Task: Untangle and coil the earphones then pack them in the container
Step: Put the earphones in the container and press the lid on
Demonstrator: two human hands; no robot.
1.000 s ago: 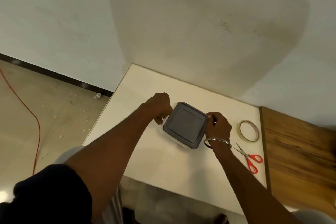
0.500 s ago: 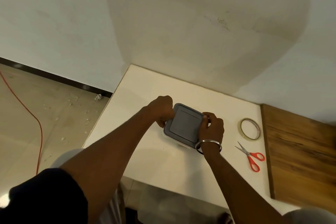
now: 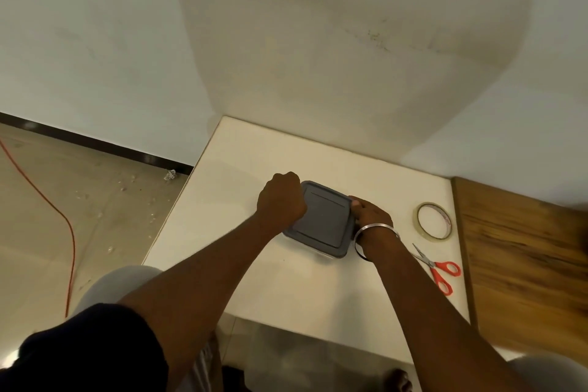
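Pressing from both sides, your hands bracket the container (image 3: 321, 219) near the middle of the white tabletop (image 3: 241, 162). The container is square, with a grey lid (image 3: 324, 216) seated on top; a thin strip of clear wall shows below the lid along the near edge. The earphones are not visible; with the lid in place, you cannot tell from this view whether they are inside.

Left hand: your left hand (image 3: 281, 200) is curled into a closed fist, knuckles up, resting against the left edge of the lid. The fingertips are hidden under the hand, so you cannot tell exactly what they grip.

Right hand: your right hand (image 3: 370, 216) is closed against the right edge of the lid, fingers (image 3: 356, 202) bent onto its far right corner. A metal bangle (image 3: 375, 227) sits on that wrist, and a dark band (image 3: 361, 253) shows just below it, touching the tabletop.

Other items on the tabletop:
- A roll of clear tape (image 3: 432, 220) lies flat to the right of the container, apart from your right hand.
- Red-handled scissors (image 3: 437, 267) lie closed, nearer to you than the tape, blades pointing toward the container.

A wooden surface (image 3: 521, 258) adjoins the right side of the tabletop. An orange cable (image 3: 63, 219) runs across the floor on the left.
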